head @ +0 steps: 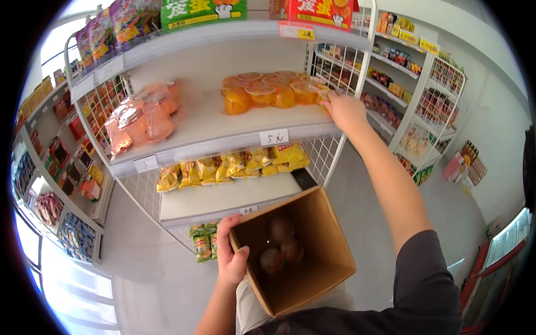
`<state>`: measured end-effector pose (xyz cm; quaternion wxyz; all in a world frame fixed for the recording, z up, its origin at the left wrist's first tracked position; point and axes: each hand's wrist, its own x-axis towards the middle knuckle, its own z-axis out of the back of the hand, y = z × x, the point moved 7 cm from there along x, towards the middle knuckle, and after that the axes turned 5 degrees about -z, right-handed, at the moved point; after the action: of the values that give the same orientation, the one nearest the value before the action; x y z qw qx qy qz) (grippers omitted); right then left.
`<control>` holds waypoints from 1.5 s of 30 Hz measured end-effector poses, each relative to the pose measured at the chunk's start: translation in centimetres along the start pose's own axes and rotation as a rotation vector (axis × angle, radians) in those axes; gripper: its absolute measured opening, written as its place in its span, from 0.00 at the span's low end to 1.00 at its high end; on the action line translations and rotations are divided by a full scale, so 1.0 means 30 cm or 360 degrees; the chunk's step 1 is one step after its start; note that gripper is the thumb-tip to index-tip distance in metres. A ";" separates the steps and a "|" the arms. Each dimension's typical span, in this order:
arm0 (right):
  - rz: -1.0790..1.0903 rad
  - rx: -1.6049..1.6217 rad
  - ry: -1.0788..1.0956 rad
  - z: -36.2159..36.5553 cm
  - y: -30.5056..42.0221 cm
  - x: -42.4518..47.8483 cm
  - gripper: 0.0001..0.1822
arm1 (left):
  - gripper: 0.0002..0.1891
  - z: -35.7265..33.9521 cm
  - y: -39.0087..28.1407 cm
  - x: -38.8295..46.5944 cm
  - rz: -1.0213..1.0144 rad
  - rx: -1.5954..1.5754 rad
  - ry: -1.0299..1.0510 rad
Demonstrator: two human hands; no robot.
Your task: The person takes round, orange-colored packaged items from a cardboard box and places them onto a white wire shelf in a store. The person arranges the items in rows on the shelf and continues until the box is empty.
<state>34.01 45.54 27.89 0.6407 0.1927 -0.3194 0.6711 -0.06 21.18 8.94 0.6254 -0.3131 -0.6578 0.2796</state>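
Note:
My left hand (pixel 234 251) grips the rim of an open cardboard box (pixel 322 238), thumb over the edge. Several dark round items lie at the bottom of the box; what they are is too dim to tell. My right hand (pixel 344 109) reaches to the right end of a row of clear-lidded cups with orange contents (pixel 282 95) on the middle shelf. Its fingers touch the end cup, and whether they close around it is hard to see. At the left of the same shelf stand clear-wrapped pink cups (pixel 146 119).
Yellow snack bags (pixel 230 167) lie on the shelf below, behind the box's top edge. White wire side panels (pixel 324 157) bound the rack. A green carton (pixel 203 14) and a red carton (pixel 320 12) stand above. Other stocked racks flank it left and right.

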 end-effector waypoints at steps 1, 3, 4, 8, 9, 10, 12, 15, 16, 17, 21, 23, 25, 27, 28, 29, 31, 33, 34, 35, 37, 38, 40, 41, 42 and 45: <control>-0.0009 -0.0012 0.0001 -0.004 -0.009 0.012 0.19 | 0.35 0.001 0.014 -0.006 -0.0009 -0.0028 -0.0014; 0.0007 0.0001 -0.0071 0.010 -0.001 -0.023 0.18 | 0.35 -0.002 0.020 -0.003 -0.0004 -0.0122 -0.0010; 0.0045 0.0026 -0.0154 0.060 0.026 -0.033 0.17 | 0.35 0.004 0.026 -0.009 0.0018 -0.0185 -0.0038; 0.0434 0.0581 -0.0554 0.303 0.215 -0.132 0.12 | 0.35 0.001 0.018 -0.015 0.0004 -0.0158 -0.0033; 0.0721 0.0917 -0.0548 0.360 0.314 -0.201 0.10 | 0.35 0.006 0.017 -0.020 -0.0020 -0.0091 -0.0024; 0.1002 0.1240 -0.0534 0.427 0.406 -0.300 0.09 | 0.35 0.004 0.016 -0.022 -0.0046 -0.0036 -0.0006; 0.1676 0.1398 -0.0272 0.548 0.594 -0.539 0.08 | 0.35 -0.017 0.023 -0.008 -0.0057 -0.0084 -0.0042; 0.2026 0.1330 0.0189 0.451 0.803 -0.844 0.11 | 0.34 -0.008 0.060 -0.027 0.0068 -0.0176 -0.0142; 0.2087 0.1263 0.0414 0.415 0.832 -0.879 0.09 | 0.35 0.007 0.061 -0.016 0.0052 -0.0221 -0.0180; 0.2211 0.0799 0.0793 0.301 0.880 -0.936 0.08 | 0.36 0.000 0.059 -0.006 0.0085 -0.0245 -0.0165; 0.2009 -0.0012 0.1967 0.177 0.877 -0.923 0.13 | 0.37 -0.011 0.022 -0.002 0.0095 -0.0158 -0.0095; 0.1967 -0.0257 0.2098 0.000 0.888 -0.972 0.13 | 0.38 -0.018 0.026 0.004 0.0107 -0.0119 -0.0063; 0.1941 -0.0318 0.2018 -0.204 0.951 -1.022 0.13 | 0.39 -0.020 0.026 0.000 0.0106 -0.0131 -0.0080; 0.1859 -0.0286 0.1896 -0.354 1.012 -1.062 0.13 | 0.37 -0.031 0.008 -0.004 0.0045 -0.0038 -0.0021; 0.1807 -0.0286 0.1854 -0.405 1.028 -1.077 0.13 | 0.36 -0.036 -0.001 -0.003 0.0001 -0.0001 -0.0007; 0.1770 -0.0298 0.1819 -0.437 1.047 -1.093 0.13 | 0.35 -0.034 0.012 -0.010 -0.0049 -0.0049 -0.0011; 0.1716 -0.0334 0.1794 -0.480 1.034 -1.115 0.14 | 0.34 -0.031 0.019 -0.008 0.0000 -0.0095 -0.0011; 0.1687 -0.0364 0.1819 -0.500 0.987 -1.117 0.14 | 0.38 -0.020 0.022 -0.001 0.0076 -0.0033 0.0052; 0.1686 -0.0365 0.1822 -0.504 0.989 -1.112 0.14 | 0.39 -0.008 0.022 -0.003 0.0090 -0.0010 0.0051; 0.1688 -0.0346 0.1823 -0.505 1.004 -1.111 0.14 | 0.39 0.003 0.023 -0.009 0.0104 0.0009 0.0054; 0.1736 -0.0342 0.1837 -0.486 1.042 -1.112 0.14 | 0.38 0.017 0.025 -0.016 0.0041 0.0059 0.0053; 0.1753 -0.0330 0.1852 -0.469 1.042 -1.115 0.14 | 0.37 0.002 0.016 -0.010 -0.0016 0.0055 0.0063; 0.1801 -0.0305 0.1909 -0.387 1.003 -1.120 0.14 | 0.35 -0.038 -0.008 0.007 -0.0123 0.0036 0.0081; 0.1869 -0.0284 0.1950 -0.315 0.990 -1.122 0.15 | 0.34 -0.043 -0.019 0.013 -0.0144 0.0045 0.0084; 0.1961 -0.0227 0.1984 -0.226 0.992 -1.120 0.15 | 0.33 -0.027 -0.018 0.011 -0.0143 0.0042 0.0043; 0.2116 0.0016 0.2140 0.070 0.943 -1.054 0.15 | 0.33 0.039 -0.004 -0.006 -0.0094 0.0029 -0.0100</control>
<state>9.19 21.52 3.14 0.1759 -0.4535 0.0755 0.8705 -1.24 21.01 8.84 0.6153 -0.2789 -0.6834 0.2767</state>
